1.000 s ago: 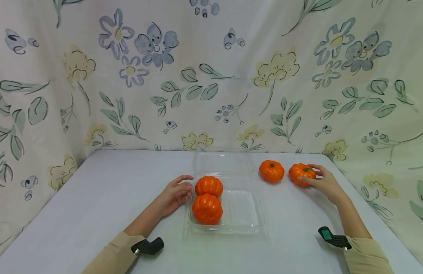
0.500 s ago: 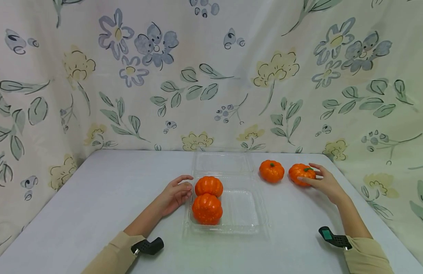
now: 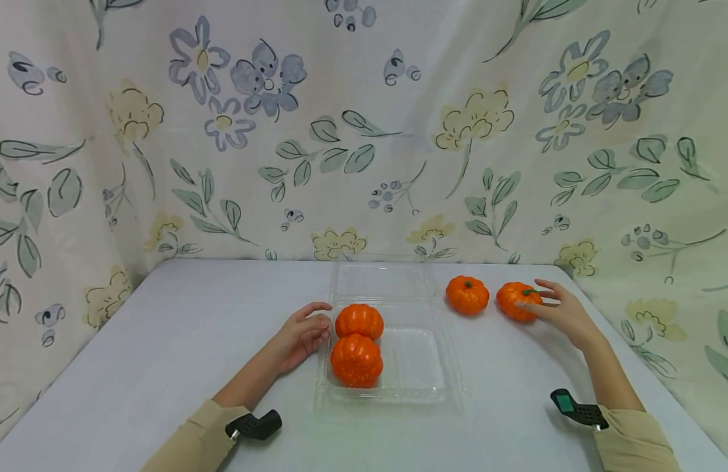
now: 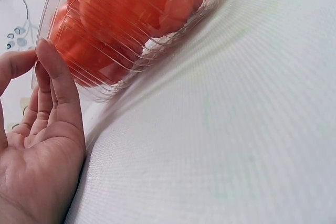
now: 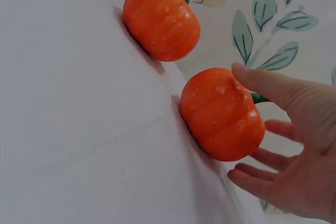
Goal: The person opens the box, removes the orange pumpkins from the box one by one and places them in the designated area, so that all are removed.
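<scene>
My left hand [image 3: 305,334] is at the left side of a clear plastic clamshell container [image 3: 419,360]; in the left wrist view its thumb and a finger pinch the rim. Two orange toy pumpkins, a front one [image 3: 356,362] and a back one [image 3: 360,320], sit in its left part. My right hand [image 3: 567,316] is around a green-stemmed orange pumpkin [image 3: 517,301] standing on the table. In the right wrist view the thumb overlaps that pumpkin's [image 5: 220,114] top, while the spread fingers stand off its side.
Another orange pumpkin [image 3: 467,295] stands on the white table [image 3: 222,314] between the container and the right-hand pumpkin. The container's open lid [image 3: 383,278] lies toward the back. A flowered curtain [image 3: 364,131] hangs behind the table's far edge.
The right hand has drawn back slightly to the right, its thumb and fingers looser about the pumpkin. The left hand, the container and the pumpkins keep their places.
</scene>
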`<action>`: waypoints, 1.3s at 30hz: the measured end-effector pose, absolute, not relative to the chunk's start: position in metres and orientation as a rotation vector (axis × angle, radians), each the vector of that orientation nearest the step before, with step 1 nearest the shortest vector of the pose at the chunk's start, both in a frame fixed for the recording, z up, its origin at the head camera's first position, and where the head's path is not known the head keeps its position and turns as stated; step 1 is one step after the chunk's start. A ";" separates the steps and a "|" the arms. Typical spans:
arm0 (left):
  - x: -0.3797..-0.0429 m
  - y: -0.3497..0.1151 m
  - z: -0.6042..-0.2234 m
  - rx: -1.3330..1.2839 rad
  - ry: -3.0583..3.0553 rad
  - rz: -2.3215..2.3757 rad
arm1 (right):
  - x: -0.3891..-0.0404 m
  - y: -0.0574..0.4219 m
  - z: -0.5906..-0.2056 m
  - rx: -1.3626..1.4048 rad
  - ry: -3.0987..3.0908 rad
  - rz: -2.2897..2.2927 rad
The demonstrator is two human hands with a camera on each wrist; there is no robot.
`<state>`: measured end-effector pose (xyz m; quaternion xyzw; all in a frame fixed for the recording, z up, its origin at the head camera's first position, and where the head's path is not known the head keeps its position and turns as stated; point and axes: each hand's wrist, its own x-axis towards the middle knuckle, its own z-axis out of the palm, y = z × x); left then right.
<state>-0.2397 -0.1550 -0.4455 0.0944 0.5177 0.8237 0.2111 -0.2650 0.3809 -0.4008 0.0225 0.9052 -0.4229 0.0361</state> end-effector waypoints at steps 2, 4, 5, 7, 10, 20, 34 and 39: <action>-0.240 -0.155 -0.445 0.261 1.442 2.287 | -0.265 0.381 -0.398 0.066 2.781 -1.301; -0.240 -0.155 -0.446 0.260 1.447 2.283 | -0.265 0.381 -0.395 0.066 2.779 -1.300; -0.240 -0.156 -0.446 0.261 1.451 2.281 | -0.264 0.381 -0.394 0.063 2.779 -1.299; -0.240 -0.156 -0.446 0.263 1.454 2.278 | -0.264 0.381 -0.390 0.058 2.779 -1.294; -0.240 -0.156 -0.446 0.270 1.456 2.277 | -0.262 0.379 -0.385 0.058 2.788 -1.276; -0.238 -0.155 -0.443 0.274 1.455 2.280 | -0.256 0.368 -0.366 0.059 2.842 -1.231; -0.239 -0.157 -0.448 0.355 1.458 2.270 | -0.243 0.346 -0.341 0.001 2.937 -1.202; -0.240 -0.160 -0.451 0.379 1.451 2.269 | -0.237 0.333 -0.332 -0.016 2.953 -1.222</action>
